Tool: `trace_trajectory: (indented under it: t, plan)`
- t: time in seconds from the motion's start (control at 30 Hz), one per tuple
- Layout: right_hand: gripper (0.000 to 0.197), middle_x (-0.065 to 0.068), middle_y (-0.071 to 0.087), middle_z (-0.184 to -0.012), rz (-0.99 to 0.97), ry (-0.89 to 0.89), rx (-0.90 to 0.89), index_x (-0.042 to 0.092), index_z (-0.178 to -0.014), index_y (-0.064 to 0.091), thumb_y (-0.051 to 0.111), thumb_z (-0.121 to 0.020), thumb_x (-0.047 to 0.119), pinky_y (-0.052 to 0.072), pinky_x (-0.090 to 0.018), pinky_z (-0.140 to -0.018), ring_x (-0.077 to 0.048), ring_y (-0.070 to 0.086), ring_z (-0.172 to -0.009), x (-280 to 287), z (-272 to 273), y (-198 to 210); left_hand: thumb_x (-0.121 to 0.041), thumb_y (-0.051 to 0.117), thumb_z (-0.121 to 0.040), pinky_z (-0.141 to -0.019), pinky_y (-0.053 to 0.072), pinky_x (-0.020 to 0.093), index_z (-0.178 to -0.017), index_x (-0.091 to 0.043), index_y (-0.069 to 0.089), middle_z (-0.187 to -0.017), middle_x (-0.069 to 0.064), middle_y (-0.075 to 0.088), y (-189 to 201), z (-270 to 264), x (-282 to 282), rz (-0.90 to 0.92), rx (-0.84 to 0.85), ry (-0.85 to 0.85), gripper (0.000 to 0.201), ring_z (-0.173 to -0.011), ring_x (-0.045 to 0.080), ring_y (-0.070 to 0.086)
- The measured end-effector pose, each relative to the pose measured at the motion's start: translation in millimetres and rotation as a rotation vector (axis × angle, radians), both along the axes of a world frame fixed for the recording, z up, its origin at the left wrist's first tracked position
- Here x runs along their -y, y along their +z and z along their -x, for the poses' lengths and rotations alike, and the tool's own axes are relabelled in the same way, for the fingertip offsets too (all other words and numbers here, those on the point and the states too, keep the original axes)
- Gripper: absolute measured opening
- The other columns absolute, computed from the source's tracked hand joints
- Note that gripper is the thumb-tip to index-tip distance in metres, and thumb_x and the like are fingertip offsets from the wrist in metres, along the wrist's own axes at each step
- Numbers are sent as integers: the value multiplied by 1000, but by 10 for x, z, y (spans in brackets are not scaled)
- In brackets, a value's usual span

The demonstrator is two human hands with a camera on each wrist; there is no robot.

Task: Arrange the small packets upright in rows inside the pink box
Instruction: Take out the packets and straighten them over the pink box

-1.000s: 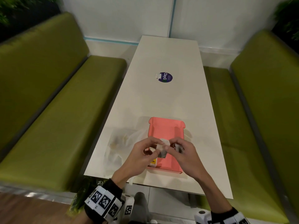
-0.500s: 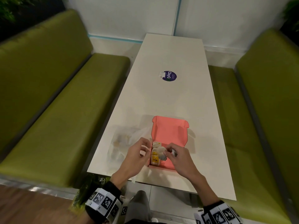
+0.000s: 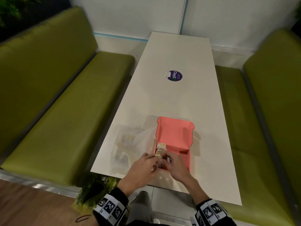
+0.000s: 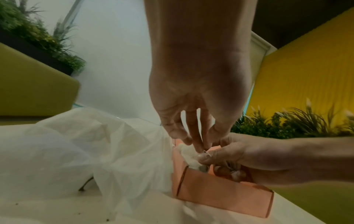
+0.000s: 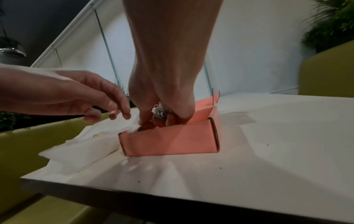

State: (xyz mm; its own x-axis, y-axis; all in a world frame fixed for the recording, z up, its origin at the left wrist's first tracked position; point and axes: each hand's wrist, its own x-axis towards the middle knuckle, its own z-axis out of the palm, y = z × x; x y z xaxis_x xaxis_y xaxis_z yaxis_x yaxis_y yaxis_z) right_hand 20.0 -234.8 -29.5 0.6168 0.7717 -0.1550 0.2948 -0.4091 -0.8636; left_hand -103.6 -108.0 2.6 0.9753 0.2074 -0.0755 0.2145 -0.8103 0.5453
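Observation:
The pink box point(image 3: 175, 137) stands open near the table's front edge, lid tilted back. A row of small white and yellow packets point(image 3: 161, 148) stands along its left wall. My right hand point(image 3: 172, 161) reaches into the near left corner and pinches a white packet point(image 4: 188, 154) between thumb and forefinger. Its curled fingers keep more packets point(image 5: 159, 112) against the palm. My left hand point(image 3: 147, 161) hovers at the box's left wall, its straight fingers point(image 4: 193, 141) touching the top of that packet. The box's point(image 5: 172, 141) right half holds nothing.
A crumpled clear plastic bag point(image 3: 127, 144) with more packets lies just left of the box. A round purple sticker point(image 3: 175, 76) sits mid-table. Green benches point(image 3: 65, 119) flank the white table point(image 3: 179, 98); its front edge is close behind my wrists.
Both hands have come down from above the box to its near left corner, carrying the white packet into the row. The row of packets now shows beyond my fingers.

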Motion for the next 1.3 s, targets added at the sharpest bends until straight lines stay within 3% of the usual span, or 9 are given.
trace_trajectory:
  t: [0.27,0.43,0.6,0.7,0.8,0.9,1.03,1.17,1.3]
  plan:
    - [12,14,57,-95,117,-155,257,29,-100,51,61,-93,31,46,-29,-73,-8,54,-87,93,121,-12,-40,32,-101,-91,50,38,-122,-21,61,-128,-4,60,-173,-28,122,-283,-124,-146,42,-110,23,49]
    - [24,14,42,-101,169,81,397,35,-123,55,41,-103,33,47,-28,-76,-10,48,-96,131,182,-44,-42,22,-95,-90,51,38,-116,-18,64,-130,-2,58,-193,-19,142,-307,-116,-160,52,-110,24,50]
    - [36,5,48,-114,279,173,422,35,-136,50,38,-103,26,48,-31,-81,-15,46,-105,49,159,-87,-46,12,-92,-91,51,37,-117,-17,66,-119,1,64,-154,-45,161,-340,-141,-191,66,-106,23,53]
    - [38,4,47,-116,285,203,346,32,-139,50,40,-103,23,46,-30,-88,-15,45,-108,57,138,-64,-46,14,-93,-91,51,38,-116,-17,65,-118,1,64,-143,-44,163,-321,-156,-189,63,-106,23,52]
    - [34,8,51,-117,118,75,83,29,-129,55,41,-102,15,40,-22,-96,-10,48,-113,88,116,77,-40,35,-99,-91,51,36,-118,-19,61,-125,-3,60,-72,-46,146,-251,-135,-150,39,-110,20,49]
    - [35,11,62,-104,-103,-191,-269,32,-112,55,42,-91,7,43,-20,-81,-12,57,-96,141,70,199,-35,45,-100,-84,54,35,-122,-20,56,-128,-7,56,88,-78,136,-109,-22,-53,28,-113,16,49]
    - [50,-13,66,-102,-334,-320,-558,14,-119,51,31,-81,-12,50,-23,-65,-16,62,-78,217,14,354,-32,50,-99,-79,52,30,-122,-28,52,-118,-11,54,230,-198,162,91,117,74,24,-92,4,46]
    - [45,-8,71,-99,-370,-321,-637,17,-123,52,28,-97,-11,52,-24,-73,-9,65,-77,241,13,481,-38,53,-97,-74,40,9,-124,-37,55,-111,-20,50,289,-329,209,193,169,55,27,-93,-7,45]
    - [48,-7,67,-94,-334,-314,-604,23,-131,50,25,-102,-5,52,-21,-68,-7,64,-73,266,32,498,-43,59,-92,-81,50,27,-115,-33,59,-108,-18,55,266,-408,268,217,187,36,24,-98,4,52]
